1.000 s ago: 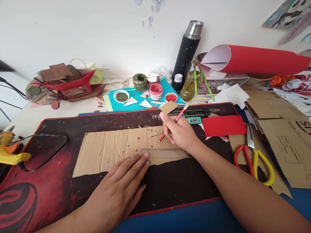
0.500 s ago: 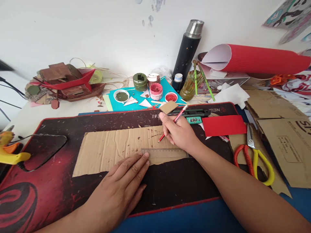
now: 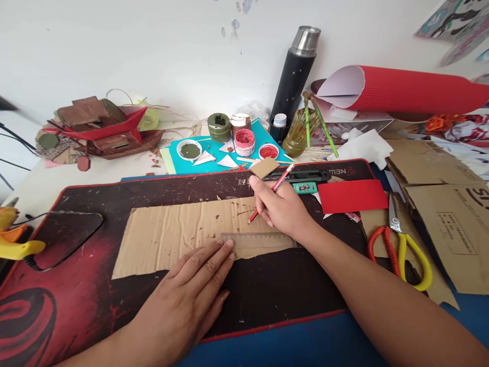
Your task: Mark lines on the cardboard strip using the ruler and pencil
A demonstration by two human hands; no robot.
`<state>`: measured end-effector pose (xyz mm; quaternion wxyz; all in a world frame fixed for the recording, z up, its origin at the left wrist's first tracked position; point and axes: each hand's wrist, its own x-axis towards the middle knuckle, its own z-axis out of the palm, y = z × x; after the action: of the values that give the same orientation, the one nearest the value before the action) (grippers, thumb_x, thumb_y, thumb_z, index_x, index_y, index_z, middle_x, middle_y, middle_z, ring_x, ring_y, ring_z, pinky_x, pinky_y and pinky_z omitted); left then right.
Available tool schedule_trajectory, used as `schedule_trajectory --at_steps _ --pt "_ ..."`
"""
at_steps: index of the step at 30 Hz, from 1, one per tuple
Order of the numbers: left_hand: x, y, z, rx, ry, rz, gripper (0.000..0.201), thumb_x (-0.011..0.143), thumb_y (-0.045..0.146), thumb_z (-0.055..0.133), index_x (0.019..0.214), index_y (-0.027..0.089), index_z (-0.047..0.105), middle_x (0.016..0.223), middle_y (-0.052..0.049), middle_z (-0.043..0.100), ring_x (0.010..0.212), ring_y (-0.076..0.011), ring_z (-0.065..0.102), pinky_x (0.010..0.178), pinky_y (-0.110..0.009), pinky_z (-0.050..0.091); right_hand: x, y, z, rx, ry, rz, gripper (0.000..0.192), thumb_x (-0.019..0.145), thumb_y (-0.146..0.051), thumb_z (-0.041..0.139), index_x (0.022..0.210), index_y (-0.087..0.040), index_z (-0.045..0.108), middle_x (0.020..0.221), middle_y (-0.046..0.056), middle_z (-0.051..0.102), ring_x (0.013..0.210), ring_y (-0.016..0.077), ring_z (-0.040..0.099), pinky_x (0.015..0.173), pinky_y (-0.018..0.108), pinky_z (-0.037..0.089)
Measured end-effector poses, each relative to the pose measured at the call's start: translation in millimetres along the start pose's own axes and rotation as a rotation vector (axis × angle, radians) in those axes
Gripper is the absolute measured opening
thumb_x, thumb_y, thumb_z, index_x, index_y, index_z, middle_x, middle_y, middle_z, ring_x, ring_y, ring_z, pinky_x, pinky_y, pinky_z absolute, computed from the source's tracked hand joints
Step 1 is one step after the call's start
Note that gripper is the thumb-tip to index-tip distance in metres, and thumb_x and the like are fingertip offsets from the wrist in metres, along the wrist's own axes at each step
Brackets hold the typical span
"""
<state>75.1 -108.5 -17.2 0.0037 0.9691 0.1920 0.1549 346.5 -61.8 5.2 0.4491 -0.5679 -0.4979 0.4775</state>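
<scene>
My right hand point(image 3: 284, 210) has its fingers clamped on a red pencil point(image 3: 272, 192), tip on the cardboard strip point(image 3: 171, 237). My left hand point(image 3: 187, 295) lies flat, fingers together, touching the clear ruler point(image 3: 260, 238). Scissors point(image 3: 401, 250) lie right.

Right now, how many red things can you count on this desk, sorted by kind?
Red pencil, held in the right hand: 1
Red paper rectangle: 1
Red corrugated roll: 1
Open pots of red paint: 2
Total: 5
</scene>
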Motion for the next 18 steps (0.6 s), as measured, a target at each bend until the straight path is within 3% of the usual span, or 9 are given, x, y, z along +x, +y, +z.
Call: schedule_trajectory --at_steps 18 --pt "0.1 0.6 0.6 0.010 -0.019 0.012 0.051 0.111 0.019 0.052 0.160 0.004 0.056 0.170 -0.016 0.056 0.155 -0.0331 0.051 0.127 -0.046 0.039 1.2 -0.9 -0.8 0.056 -0.014 0.006 0.073 0.108 -0.070 0.058 0.052 -0.024 0.054 0.035 -0.005 0.042 0.031 0.0089 0.037 0.039 0.026 0.029"
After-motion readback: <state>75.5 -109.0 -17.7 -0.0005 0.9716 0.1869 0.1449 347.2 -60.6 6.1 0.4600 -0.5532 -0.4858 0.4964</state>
